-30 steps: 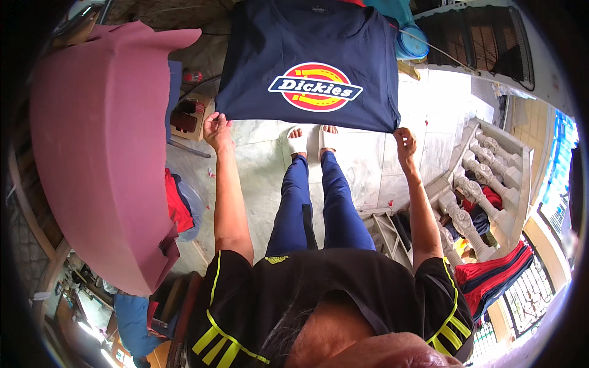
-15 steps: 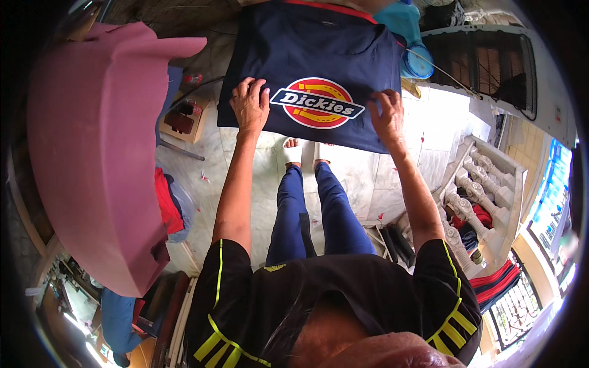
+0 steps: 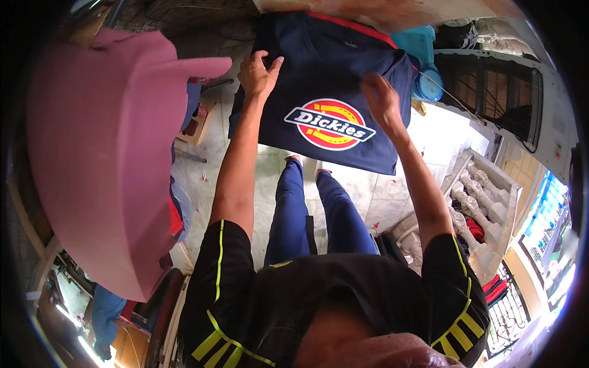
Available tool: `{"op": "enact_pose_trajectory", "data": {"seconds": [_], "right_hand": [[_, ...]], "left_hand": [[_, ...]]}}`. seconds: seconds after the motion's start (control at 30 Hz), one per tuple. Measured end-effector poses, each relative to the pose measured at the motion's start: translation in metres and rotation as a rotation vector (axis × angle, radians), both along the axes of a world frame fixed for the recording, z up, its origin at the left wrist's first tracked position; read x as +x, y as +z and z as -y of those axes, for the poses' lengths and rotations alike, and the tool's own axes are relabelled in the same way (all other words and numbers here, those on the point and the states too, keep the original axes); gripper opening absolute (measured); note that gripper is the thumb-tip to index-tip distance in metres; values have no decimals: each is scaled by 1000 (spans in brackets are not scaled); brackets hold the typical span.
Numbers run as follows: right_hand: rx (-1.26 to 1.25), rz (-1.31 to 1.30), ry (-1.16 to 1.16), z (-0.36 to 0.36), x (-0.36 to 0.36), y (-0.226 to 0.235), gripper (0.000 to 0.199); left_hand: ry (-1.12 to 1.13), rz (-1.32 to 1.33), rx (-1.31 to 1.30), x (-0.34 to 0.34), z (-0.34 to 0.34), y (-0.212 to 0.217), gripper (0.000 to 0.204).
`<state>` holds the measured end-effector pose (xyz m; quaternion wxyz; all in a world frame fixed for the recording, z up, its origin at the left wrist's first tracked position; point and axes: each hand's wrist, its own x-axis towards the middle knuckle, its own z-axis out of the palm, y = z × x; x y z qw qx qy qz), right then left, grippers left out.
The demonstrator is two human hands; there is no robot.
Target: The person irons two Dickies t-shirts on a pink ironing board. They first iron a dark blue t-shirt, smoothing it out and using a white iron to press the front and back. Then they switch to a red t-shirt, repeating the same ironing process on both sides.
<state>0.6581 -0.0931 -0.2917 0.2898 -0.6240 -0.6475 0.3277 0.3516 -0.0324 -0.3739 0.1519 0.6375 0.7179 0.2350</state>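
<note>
head cam, only view here: the navy t-shirt (image 3: 331, 73) is spread out flat in front of the wearer, neckline at the far end and bottom edge toward the feet. it sits a little tilted, lower right corner closer to the wearer than the lower left. there's a round red and yellow print (image 3: 336, 105) with a dark banner across it, on the half nearer the wearer. a strip of red fabric (image 3: 362, 29) pokes out along the far edge.

left hand (image 3: 259, 76) is over the left side of the shirt, fingers bent, thumb held apart from them with a clear gap. can't tell if the fingertips actually touch the cloth. right hand (image 3: 381, 101) is over the right side, up from the print, and it's motion-blurred. fingers look curled but i can't tell if they're pinching any cloth.

around it: blue tub (image 3: 427, 84) just beside the shirt's right edge, big pink sheet (image 3: 123, 165) off to the left, white balusters (image 3: 469, 208) over on the right, and pale floor tiles (image 3: 270, 175) by the wearer's blue trousers (image 3: 343, 214).
</note>
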Motion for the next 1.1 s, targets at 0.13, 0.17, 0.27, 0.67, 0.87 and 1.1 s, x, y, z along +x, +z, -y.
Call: {"op": "enact_pose_trajectory", "data": {"seconds": [0.13,0.17,0.27,0.67,0.87,1.1], "right_hand": [[172,24,64,-101,-83,-30,40],[300,95,39,-118,-99,-44,33],[564,159,84,-160,-109,-80,36],[333,229,-281,-22,28,-47,24],[325,275,-185,-55,86,-113,33],[328,-44,-220,23,70,-74,41]], "left_hand": [[73,296,-159,5,-14,10,29],[96,401,-129,1,-14,1,27],[44,491,11,-1,-23,-10,24],[-341,-198,225,55,-23,-11,71],[-289,-279,178,67,12,15,60],[-216,-304,24,60,127,-10,74]]}}
